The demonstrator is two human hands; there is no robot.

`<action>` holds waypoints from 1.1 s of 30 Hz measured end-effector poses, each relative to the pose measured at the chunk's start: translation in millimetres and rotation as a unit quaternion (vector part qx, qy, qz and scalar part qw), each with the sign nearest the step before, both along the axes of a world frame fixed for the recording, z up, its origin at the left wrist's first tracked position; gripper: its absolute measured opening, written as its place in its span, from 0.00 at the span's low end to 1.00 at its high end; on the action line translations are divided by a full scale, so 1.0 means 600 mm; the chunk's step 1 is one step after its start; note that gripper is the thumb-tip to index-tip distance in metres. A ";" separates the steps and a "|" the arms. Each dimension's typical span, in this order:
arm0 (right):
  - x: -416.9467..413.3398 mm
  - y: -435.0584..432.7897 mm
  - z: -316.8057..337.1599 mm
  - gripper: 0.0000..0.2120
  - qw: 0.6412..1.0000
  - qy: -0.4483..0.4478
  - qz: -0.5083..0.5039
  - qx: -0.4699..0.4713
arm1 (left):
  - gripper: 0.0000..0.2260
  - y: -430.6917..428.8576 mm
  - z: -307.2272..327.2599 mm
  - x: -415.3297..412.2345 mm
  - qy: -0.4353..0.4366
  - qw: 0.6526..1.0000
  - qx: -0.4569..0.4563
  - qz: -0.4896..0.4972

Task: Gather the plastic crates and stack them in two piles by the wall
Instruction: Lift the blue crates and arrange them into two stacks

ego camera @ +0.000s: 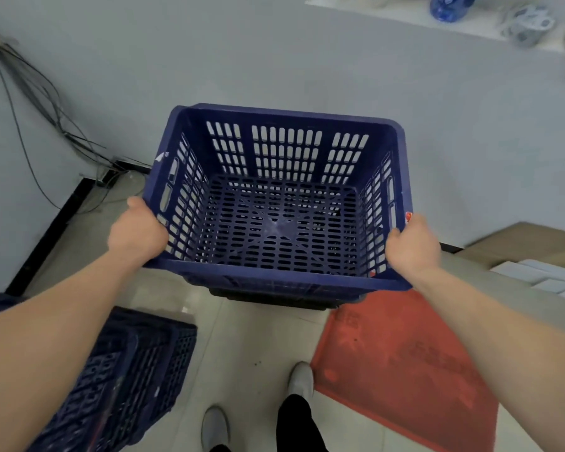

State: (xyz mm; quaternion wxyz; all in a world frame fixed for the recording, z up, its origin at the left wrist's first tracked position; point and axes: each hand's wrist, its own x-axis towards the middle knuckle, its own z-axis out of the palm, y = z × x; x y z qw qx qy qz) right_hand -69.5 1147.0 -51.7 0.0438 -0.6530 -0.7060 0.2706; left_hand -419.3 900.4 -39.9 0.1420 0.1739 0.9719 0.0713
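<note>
Blue crate [281, 275] hangs upright between the fingers, close to the wall [274, 60]. Left hand [137, 230] clasps its left rim, right hand [411, 246] its right rim. Best kept level, then lowered squarely onto the dark shape [274, 300] just below the fingers.

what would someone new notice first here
An empty blue crate fills the middle of the view, in front of the grey wall; the left hand and right hand grip its near corners. A second crate lies on the floor at lower left, and a red mat lies at lower right.
</note>
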 end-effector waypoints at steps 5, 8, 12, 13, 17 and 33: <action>0.012 0.006 -0.001 0.10 1.000 -0.007 0.029 0.008 | 0.11 -0.025 -0.004 0.029 0.000 1.000 0.015 0.006; 0.014 0.011 -0.003 0.10 0.999 -0.016 0.042 0.016 | 0.10 -0.042 0.000 0.045 -0.005 1.000 0.025 0.002; 0.024 0.023 -0.009 0.09 0.998 -0.020 0.061 0.014 | 0.10 -0.071 0.000 0.082 -0.016 0.999 0.028 0.015; 0.027 0.025 -0.008 0.09 0.998 -0.020 0.066 0.013 | 0.10 -0.078 -0.001 0.091 -0.018 0.999 0.027 0.017; 0.032 0.027 -0.006 0.06 0.996 -0.020 0.081 0.013 | 0.10 -0.094 -0.004 0.110 -0.013 0.999 0.026 0.015; 0.052 -0.051 -0.005 0.07 0.999 -0.046 0.015 0.008 | 0.11 -0.091 -0.018 0.057 -0.012 0.999 0.045 -0.021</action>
